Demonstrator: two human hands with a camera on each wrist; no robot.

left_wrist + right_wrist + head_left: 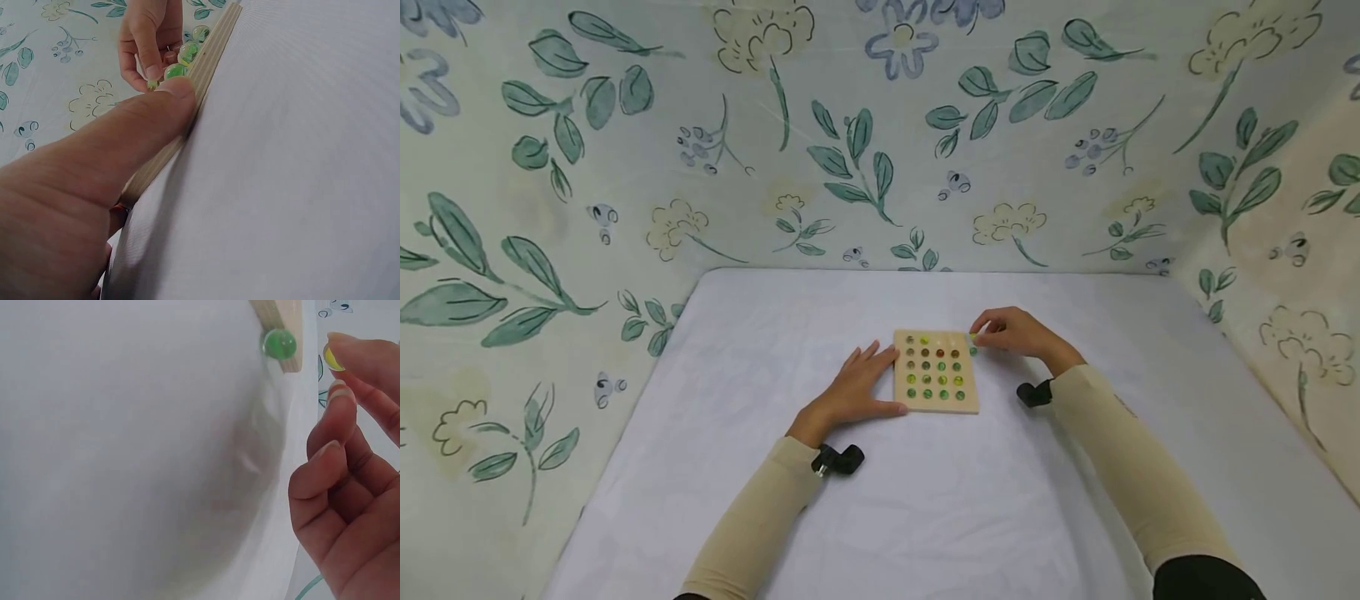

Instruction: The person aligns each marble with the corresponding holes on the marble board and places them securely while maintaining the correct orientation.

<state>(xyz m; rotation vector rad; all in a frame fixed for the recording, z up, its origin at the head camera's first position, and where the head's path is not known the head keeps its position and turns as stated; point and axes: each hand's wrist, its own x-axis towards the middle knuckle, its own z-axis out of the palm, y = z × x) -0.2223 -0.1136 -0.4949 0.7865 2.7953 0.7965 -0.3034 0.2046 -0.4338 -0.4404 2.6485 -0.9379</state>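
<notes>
Marbles fill most holes of the wooden board [936,398] at frame centre. Left hand [853,392] lies flat against its left edge, fingers straight and together. Right hand [1015,332] pinches a yellow marble [332,357] at the board's upper-right corner; a green marble [973,351] lies on the white cloth [925,500] beside it.

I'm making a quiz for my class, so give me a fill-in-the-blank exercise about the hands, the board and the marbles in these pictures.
1. The left hand rests against the ____ side of the wooden board.
2. The right hand pinches a ____ marble in its fingertips.
3. A loose ____ marble lies on the white cloth beside the board.
4. The board's holes form a grid ____ columns wide.

Missing words: left; yellow; green; four
</notes>
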